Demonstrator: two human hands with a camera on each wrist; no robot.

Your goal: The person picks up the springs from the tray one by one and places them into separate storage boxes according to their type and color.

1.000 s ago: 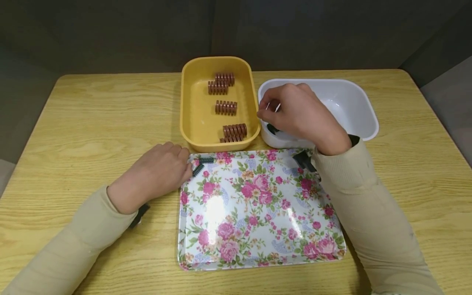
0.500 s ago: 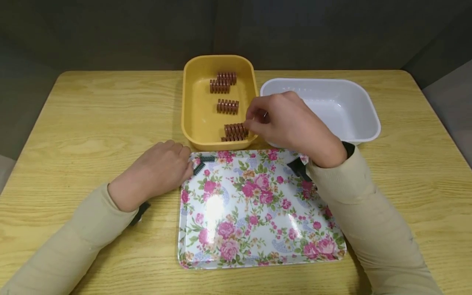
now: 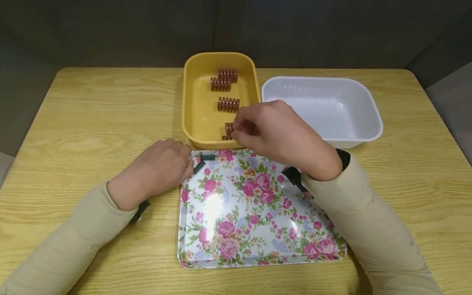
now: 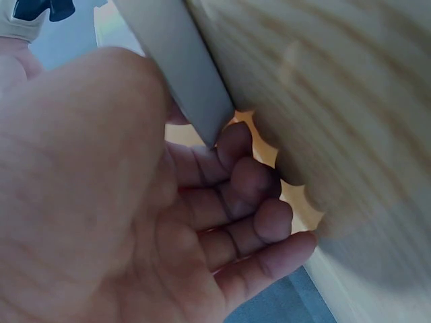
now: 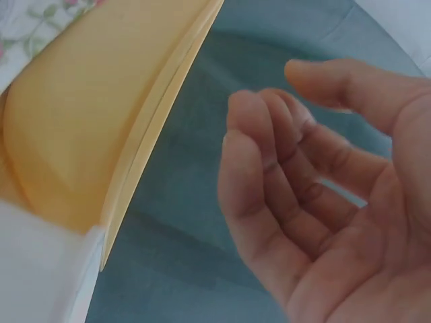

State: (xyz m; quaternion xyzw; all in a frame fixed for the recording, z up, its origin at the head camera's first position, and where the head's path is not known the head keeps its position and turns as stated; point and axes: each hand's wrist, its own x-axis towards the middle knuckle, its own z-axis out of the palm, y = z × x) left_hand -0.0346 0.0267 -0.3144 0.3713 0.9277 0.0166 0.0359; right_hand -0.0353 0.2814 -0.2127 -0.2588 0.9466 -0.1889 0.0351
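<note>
In the head view my right hand (image 3: 282, 133) is over the near right corner of the yellow container (image 3: 187, 102), covering part of the nearest brown coil springs (image 3: 228, 130). Nothing sits between its thumb and loosely bent fingers in the right wrist view (image 5: 316, 182). More brown springs (image 3: 228, 104) lie farther back in that container. My left hand (image 3: 156, 170) holds the far left corner of the floral tray (image 3: 254, 221); the left wrist view shows the tray's edge (image 4: 182, 64) against the curled fingers. Beside that hand, two small dark green springs (image 3: 207, 157) lie on the tray.
A white container (image 3: 376, 123) stands right of the yellow one, behind the tray. All of it rests on a light wood table (image 3: 110, 106). A dark panel (image 3: 147, 32) rises along the table's back edge.
My right hand has moved left and toward me, from over the white container to over the yellow one's near corner. My left hand stays at the tray corner.
</note>
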